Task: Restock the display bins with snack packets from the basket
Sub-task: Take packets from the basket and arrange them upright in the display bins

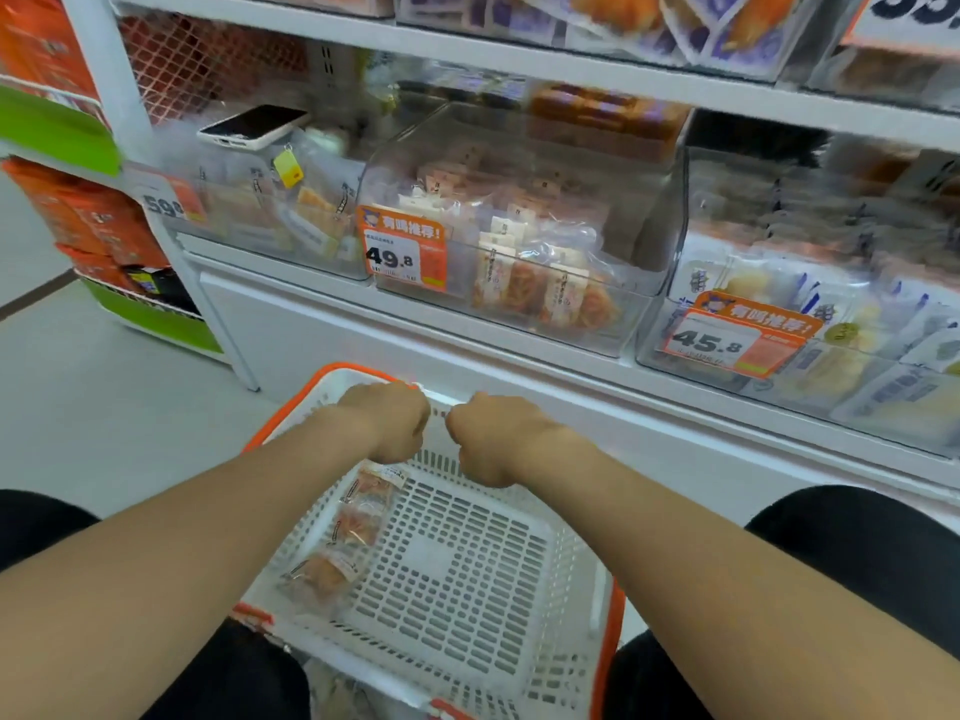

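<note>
Curled into fists, the left hand (387, 420) and right hand (491, 439) sit side by side over the far end of the basket (467, 563), forearms stretched forward. Whether they clasp anything cannot be told. Three snack packets (356, 527) lie along the basket's left side. Beyond, the middle display bin (613, 324) holds similar packets.

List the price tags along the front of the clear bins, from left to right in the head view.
Price tag starting 59 → 49.8 price tag → 45.8 price tag.
</note>
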`<state>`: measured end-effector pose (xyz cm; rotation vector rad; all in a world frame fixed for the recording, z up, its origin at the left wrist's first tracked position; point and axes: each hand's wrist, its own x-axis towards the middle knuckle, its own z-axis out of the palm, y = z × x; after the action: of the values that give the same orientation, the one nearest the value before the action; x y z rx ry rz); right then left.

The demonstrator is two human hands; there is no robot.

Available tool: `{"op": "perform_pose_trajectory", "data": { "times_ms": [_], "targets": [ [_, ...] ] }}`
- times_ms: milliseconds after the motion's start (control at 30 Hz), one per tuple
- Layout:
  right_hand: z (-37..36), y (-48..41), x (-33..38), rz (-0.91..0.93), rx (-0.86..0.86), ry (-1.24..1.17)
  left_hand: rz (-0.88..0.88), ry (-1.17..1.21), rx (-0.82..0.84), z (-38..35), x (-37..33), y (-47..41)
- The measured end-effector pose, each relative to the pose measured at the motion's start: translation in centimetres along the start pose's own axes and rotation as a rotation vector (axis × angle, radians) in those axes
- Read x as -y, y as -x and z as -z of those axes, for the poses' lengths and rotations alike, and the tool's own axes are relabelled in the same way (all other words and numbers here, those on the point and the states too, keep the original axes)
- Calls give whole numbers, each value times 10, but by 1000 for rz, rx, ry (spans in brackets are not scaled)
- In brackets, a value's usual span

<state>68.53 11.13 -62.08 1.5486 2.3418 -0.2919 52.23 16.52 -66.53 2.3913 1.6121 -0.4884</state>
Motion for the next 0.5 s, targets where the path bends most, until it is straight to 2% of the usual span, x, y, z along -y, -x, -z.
{"op": "perform_pose_trajectory", "data": {
  "times_ms": [167,400,500],
  "targets": [
    [-48,-35,26,91,100,88,87,30,265,-65,25,-10],
    [-91,-74,39,126,229,46,192,5,654,-156,52,-16],
    [-105,-81,46,167,286,92,278,104,702,-183,54,-2]
  ]
}}
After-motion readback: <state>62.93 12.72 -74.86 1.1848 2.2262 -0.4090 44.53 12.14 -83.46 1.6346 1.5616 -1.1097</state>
